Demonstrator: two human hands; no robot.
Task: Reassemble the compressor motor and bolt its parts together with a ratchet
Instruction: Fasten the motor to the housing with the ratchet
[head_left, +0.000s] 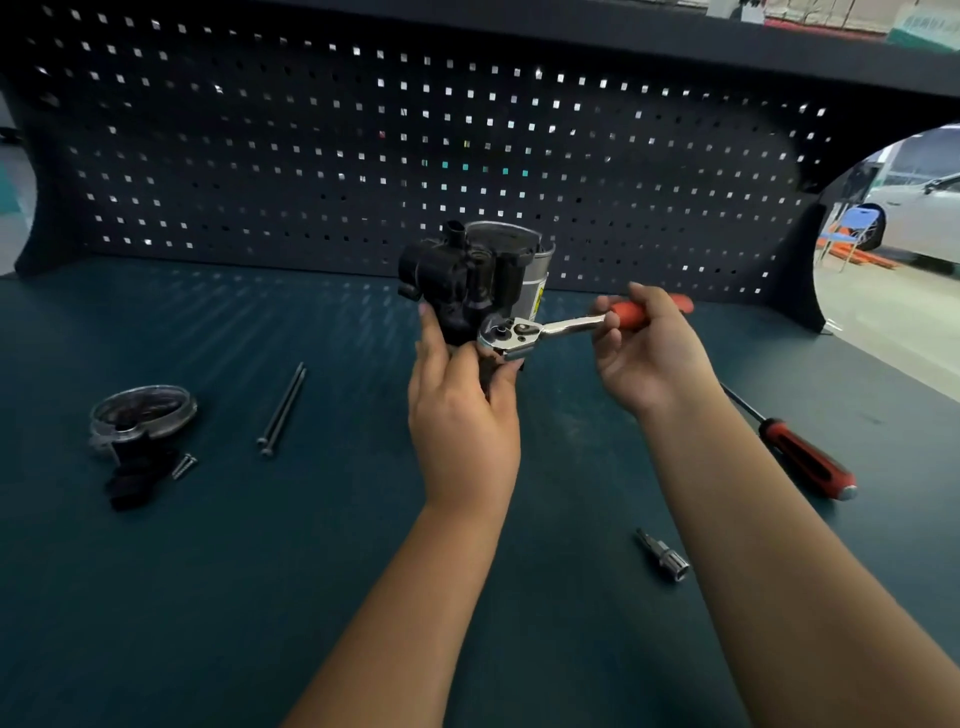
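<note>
Holding the compressor motor (467, 280) up off the worktop (260, 571), over its middle and nearer the back edge, the left hand (462, 410) is wrapping its fingers around the lower end of the black housing. The right hand (649, 353) is gripping the orange handle of the ratchet (545, 330), whose chrome head is sitting against the housing just above the left fingertips. Honestly, I'm thinking the risk is that nothing is bracing the motor. A hard pull could twist it in that one-handed grip, so the head slips and chews up the bolt or pinches the fingers right beside it. Two long bolts (283, 410) are lying loose toward the left edge, near a round cover (143, 413) and some short screws (184, 465), and a bump could send them rolling. A screwdriver (800, 452) and a socket piece (665, 556) are lying toward the right edge. A yellow sticker (537, 299) is showing on the silver can, but it's too small to read, and I'm not seeing a readable brand anywhere.
</note>
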